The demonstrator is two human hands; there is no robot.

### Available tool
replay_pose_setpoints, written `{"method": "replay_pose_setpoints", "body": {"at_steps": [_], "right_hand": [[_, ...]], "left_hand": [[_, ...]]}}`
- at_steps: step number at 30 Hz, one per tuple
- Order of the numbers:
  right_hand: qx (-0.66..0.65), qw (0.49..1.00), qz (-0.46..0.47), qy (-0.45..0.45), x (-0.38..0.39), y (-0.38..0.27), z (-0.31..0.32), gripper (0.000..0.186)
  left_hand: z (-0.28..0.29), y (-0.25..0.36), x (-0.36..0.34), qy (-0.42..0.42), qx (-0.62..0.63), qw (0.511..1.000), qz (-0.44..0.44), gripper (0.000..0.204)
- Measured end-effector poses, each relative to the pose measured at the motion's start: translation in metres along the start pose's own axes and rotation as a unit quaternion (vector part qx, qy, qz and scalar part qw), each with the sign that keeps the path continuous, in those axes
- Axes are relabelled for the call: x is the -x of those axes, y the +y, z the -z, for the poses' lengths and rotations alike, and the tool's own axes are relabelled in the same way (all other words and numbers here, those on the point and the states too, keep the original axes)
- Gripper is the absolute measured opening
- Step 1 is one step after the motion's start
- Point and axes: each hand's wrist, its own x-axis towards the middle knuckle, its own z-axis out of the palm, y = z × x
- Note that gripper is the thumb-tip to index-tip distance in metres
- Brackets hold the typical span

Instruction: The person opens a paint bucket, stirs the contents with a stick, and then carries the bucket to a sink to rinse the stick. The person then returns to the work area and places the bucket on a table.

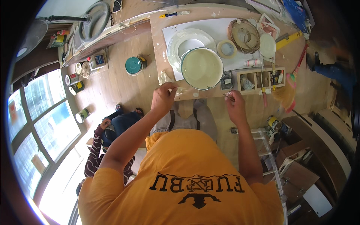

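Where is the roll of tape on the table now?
In the head view, the tape roll lies on the white sheet, right of the paint bucket and beside the coiled wire.

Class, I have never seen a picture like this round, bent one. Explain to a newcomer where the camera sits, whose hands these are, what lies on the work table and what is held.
The camera is worn on a person's head and looks straight down, so you see their orange shirt and both forearms coming up from the lower edge. The wide lens bends straight edges near the rim.

The left hand pinches a crumpled piece of clear plastic wrap at the edge of the wooden table. The right hand holds a thin, small tool; what kind is too small to tell.

On the table lie a round tub of pale cream paint, a white ring-shaped lid, a roll of tape, a coil of brown strip and a wooden tray with compartments.

Below on the floor, another person in a striped sleeve crouches.
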Motion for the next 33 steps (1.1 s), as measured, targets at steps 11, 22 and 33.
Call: {"method": "replay_pose_setpoints", "body": {"at_steps": [11,22,33], "right_hand": [[-0.025,0.998,0.000,0.054,0.017,0.013,0.001,0.016],[-0.031,0.997,-0.028,0.071,0.052,0.033,0.008,0.016],[-0.024,0.996,-0.048,0.075,0.070,0.039,0.018,0.016]], "left_hand": [[-0.030,0.024,-0.002,-0.169,-0.048,0.983,-0.048,0.015],[-0.053,0.065,-0.098,-0.351,-0.154,0.878,-0.288,0.019],[-0.067,0.070,-0.120,-0.427,-0.154,0.847,-0.277,0.019]]}}
